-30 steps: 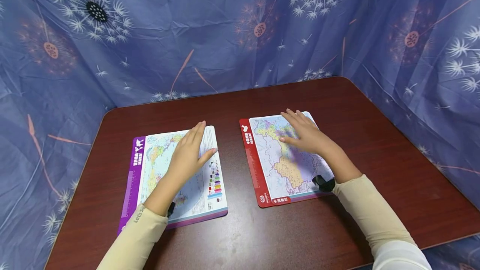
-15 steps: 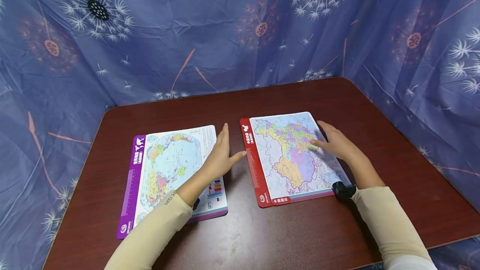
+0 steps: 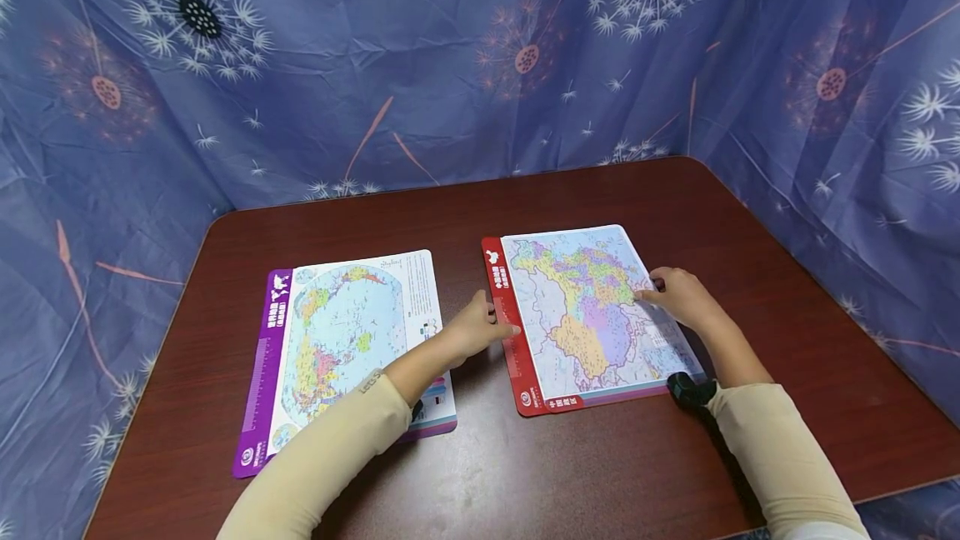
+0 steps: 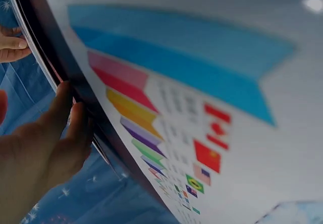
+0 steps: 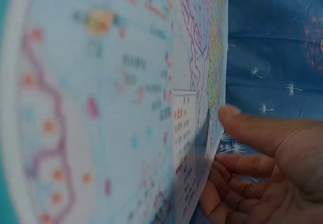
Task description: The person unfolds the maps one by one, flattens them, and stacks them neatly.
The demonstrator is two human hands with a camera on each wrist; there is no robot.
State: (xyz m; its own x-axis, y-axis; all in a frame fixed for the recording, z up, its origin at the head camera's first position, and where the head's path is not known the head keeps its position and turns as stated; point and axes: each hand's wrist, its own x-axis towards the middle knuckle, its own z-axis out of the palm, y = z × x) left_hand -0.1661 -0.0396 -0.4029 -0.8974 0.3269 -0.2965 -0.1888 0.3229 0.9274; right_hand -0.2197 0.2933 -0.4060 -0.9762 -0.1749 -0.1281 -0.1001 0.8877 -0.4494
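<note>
A red-edged map lies on the right half of the table, its red strip along the left side. My left hand is at that strip, fingers curled against the edge and thumb over the top. In the left wrist view, the fingertips meet the map's thin edge. On the opposite side, my right hand holds the map's right edge. The right wrist view has the thumb on the printed face and curled fingers at the edge. A purple-edged world map lies flat beneath my left forearm.
Both maps rest on a dark reddish-brown table with rounded back corners. Blue curtains with a dandelion print hang behind and at both sides. A black wrist camera sits at my right wrist, close to the red-edged map's lower right corner.
My left hand has moved right from over the world map to the red-edged map's left edge. My right hand has moved off that map's face to its right edge. Both hands' fingers have curled.
</note>
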